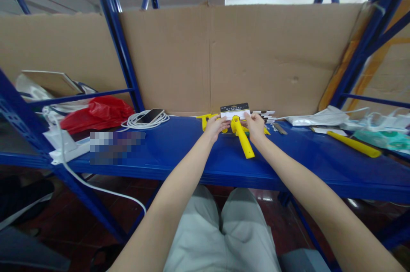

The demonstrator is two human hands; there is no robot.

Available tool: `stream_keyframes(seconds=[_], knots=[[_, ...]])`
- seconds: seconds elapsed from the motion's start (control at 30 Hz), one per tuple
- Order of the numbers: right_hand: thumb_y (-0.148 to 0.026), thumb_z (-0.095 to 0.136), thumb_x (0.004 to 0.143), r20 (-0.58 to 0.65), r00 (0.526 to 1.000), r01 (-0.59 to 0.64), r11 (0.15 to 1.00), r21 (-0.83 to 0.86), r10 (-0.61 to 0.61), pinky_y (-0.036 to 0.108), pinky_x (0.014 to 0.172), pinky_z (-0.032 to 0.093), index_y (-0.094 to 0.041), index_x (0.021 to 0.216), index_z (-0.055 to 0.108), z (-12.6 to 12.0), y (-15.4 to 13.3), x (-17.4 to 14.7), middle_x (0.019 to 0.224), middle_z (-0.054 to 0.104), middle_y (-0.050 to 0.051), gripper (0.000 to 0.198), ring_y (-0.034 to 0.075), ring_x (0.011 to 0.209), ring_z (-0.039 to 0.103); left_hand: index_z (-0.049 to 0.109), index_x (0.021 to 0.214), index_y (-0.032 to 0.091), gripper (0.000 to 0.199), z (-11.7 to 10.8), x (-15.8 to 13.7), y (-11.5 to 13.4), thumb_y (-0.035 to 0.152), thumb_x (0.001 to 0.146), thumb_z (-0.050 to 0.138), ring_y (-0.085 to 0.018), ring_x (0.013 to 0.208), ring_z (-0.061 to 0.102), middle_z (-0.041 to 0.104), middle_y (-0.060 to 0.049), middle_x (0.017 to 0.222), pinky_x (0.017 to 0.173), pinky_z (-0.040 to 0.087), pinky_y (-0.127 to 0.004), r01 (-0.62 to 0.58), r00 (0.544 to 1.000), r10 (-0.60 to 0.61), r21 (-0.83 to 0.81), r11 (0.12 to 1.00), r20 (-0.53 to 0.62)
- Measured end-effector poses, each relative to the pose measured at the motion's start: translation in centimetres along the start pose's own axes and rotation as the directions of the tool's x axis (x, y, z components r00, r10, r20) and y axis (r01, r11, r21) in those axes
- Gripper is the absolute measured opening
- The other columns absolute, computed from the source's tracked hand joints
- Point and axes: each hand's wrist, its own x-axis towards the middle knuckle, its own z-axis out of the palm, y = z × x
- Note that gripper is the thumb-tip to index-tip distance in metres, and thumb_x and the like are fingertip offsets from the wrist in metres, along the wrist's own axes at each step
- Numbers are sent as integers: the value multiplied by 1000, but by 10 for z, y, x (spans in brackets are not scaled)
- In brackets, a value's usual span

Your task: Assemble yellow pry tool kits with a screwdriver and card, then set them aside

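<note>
Both hands are together over the middle of the blue shelf. My left hand (216, 127) has its fingers closed on the left edge of a black-and-white printed card (235, 110). The card's right edge is in the closed fingers of my right hand (255, 126). Between the hands, a yellow tool handle (245, 141) slants toward me in front of the card. Its upper end overlaps the card's lower edge; whether it is fixed to the card I cannot tell. Another yellow piece (205, 121) shows behind my left hand, and more yellow parts lie partly hidden behind the fingers.
A phone (152, 115) sits on a coiled white cable (133, 121) to the left, beside a red plastic bag (102, 114). Rightward are a white packet (315, 116), a yellow handle (355, 144) and a green bag (381, 138). Cardboard (275, 54) backs the blue shelf (179, 152).
</note>
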Motion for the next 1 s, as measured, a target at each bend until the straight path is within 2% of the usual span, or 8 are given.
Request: stream_keyframes(seconds=[0.17,0.3,0.43,0.57,0.77,1.0], knots=[[-22,63,78,25,999,-39,997,-74,41,31,59,59,-24,68,43,-1,0,0,59,59,-4,23,16,58,66,58,113,11,35,1,-1,0,-4,82,58,-14,66,72,73,-10,87,62,55,-21,-18,996,18,2,1000,-89],[-21,62,77,25,999,-44,993,-112,47,27,52,56,-23,81,47,-3,-1,1,72,63,-2,15,14,54,64,50,126,12,48,3,-5,3,-6,82,56,-13,59,70,73,-10,87,53,54,-18,-9,994,11,21,1000,-110],[-18,60,76,74,996,-36,989,-145,48,24,45,51,-22,104,55,-6,-3,2,87,66,0,29,10,48,58,46,132,13,53,5,-9,5,-4,82,56,-14,63,71,72,-12,89,52,53,-17,1,994,4,47,999,-108],[-16,59,76,146,983,-82,975,-206,113,22,39,42,-20,112,60,-9,-3,4,83,65,0,36,8,44,53,48,131,13,53,6,-10,5,-5,82,56,-14,62,70,71,-10,86,52,54,-17,9,990,-1,53,999,-142],[-16,61,75,193,974,-71,968,-239,119,20,37,37,-19,108,63,-13,-3,7,70,60,-3,33,8,42,48,49,130,11,50,6,-11,5,-5,82,55,-11,54,66,71,-10,83,54,55,-19,10,988,-1,59,998,-152],[-20,67,73,257,958,-68,973,-222,126,18,37,36,-19,83,60,-16,-1,10,60,56,-6,13,6,40,44,52,124,14,49,4,-8,5,-2,79,62,-10,55,67,71,-8,84,60,58,-22,8,986,0,51,999,-165]])
